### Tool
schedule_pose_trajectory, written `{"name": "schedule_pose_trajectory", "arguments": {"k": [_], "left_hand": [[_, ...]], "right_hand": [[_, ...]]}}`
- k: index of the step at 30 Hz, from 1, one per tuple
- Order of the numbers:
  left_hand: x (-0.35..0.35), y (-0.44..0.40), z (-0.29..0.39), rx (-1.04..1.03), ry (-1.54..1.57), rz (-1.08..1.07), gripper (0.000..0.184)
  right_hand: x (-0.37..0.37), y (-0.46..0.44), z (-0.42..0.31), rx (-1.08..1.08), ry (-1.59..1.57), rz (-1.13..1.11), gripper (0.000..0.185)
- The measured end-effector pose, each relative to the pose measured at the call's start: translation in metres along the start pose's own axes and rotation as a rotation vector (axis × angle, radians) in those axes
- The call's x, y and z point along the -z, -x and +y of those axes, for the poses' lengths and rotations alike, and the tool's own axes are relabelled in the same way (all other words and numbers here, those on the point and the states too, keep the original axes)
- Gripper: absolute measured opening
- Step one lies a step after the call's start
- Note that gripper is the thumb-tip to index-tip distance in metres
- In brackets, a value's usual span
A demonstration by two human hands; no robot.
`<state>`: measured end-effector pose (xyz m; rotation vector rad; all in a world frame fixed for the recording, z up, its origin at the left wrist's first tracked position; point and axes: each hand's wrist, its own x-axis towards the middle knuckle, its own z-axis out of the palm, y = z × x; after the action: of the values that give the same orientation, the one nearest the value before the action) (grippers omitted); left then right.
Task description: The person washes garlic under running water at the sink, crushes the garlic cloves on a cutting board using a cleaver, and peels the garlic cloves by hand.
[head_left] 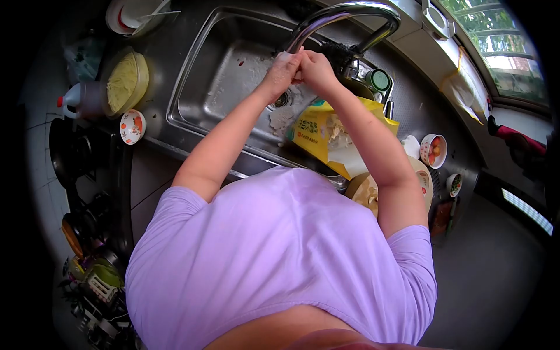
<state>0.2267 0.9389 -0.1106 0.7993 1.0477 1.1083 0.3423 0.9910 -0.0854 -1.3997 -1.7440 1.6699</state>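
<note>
My left hand point(282, 74) and my right hand point(318, 71) meet over the sink point(201, 96), right under the spout of the curved chrome faucet point(343, 10). Their fingers are curled and pressed together at the tips. Whether something small lies between them is hidden. A whitish, wet-looking patch shows on my left hand. Below the hands is the drain point(282, 100), with pale scraps around it. A yellow plastic bag point(312, 137) with pale scraps in it lies over the sink's right side, beneath my right forearm.
Left of the sink stand a tub of yellowish food point(125, 81), a patterned bowl point(133, 127) and a jug with a red cap point(73, 100). To the right are a bowl of reddish pieces point(433, 151), a small bowl with green bits point(454, 185) and a green-lidded jar point(378, 80).
</note>
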Motion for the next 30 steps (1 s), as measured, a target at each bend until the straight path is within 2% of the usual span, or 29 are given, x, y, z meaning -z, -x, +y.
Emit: {"name": "schedule_pose_trajectory", "arguments": {"k": [1,2,3,4,6,10,12,13,16,18,22,24,25,27,28,30], "left_hand": [[-0.002,0.001,-0.001,-0.001,0.002,0.002,0.045],[-0.003,0.002,-0.003,-0.118,0.080,-0.035,0.027],[-0.001,0.000,-0.007,-0.176,0.117,-0.053,0.021],[0.002,0.000,-0.011,-0.234,0.155,-0.074,0.019],[0.012,-0.007,-0.020,-0.308,0.027,0.082,0.015],[0.005,0.002,-0.010,-0.298,0.014,0.189,0.014],[-0.003,0.003,-0.002,-0.259,-0.195,0.371,0.020],[0.006,-0.007,-0.015,-0.258,-0.194,0.371,0.020],[0.025,-0.034,-0.047,-0.488,-0.379,0.450,0.027],[0.018,-0.029,-0.024,-0.027,0.012,0.393,0.031],[0.021,-0.020,-0.012,-0.009,0.095,0.337,0.027],[0.025,-0.021,-0.020,-0.071,-0.051,0.198,0.025],[0.025,-0.021,-0.024,-0.069,-0.053,0.197,0.025],[0.013,-0.010,-0.012,0.130,0.226,0.198,0.023],[0.015,-0.013,-0.018,0.131,0.226,0.196,0.023],[0.019,-0.016,-0.025,-0.028,0.063,0.241,0.022]], "right_hand": [[0.004,-0.001,0.001,-0.046,-0.128,-0.028,0.037],[0.005,-0.001,0.001,-0.093,-0.255,-0.056,0.037],[0.003,0.000,0.001,-0.147,-0.443,-0.065,0.032],[0.002,0.001,0.001,-0.147,-0.444,-0.065,0.032],[0.001,0.005,-0.001,-0.177,-0.565,-0.095,0.025],[0.000,0.003,0.008,-0.108,-0.521,-0.193,0.024],[0.001,0.003,0.010,-0.016,-0.517,-0.265,0.022],[0.000,0.004,0.010,-0.017,-0.516,-0.265,0.022],[-0.002,0.007,0.012,0.072,-0.400,-0.252,0.021],[-0.001,0.008,0.014,0.078,-0.325,-0.243,0.021],[-0.009,0.015,0.014,0.134,-0.209,-0.082,0.018],[0.000,0.009,0.015,0.036,-0.241,-0.107,0.019],[0.005,0.008,0.014,-0.020,-0.236,-0.085,0.021],[0.010,0.016,0.001,-0.049,-0.198,-0.089,0.022],[0.012,0.018,-0.001,-0.076,-0.156,-0.095,0.023],[0.016,0.015,0.003,-0.107,-0.154,-0.144,0.027]]}}
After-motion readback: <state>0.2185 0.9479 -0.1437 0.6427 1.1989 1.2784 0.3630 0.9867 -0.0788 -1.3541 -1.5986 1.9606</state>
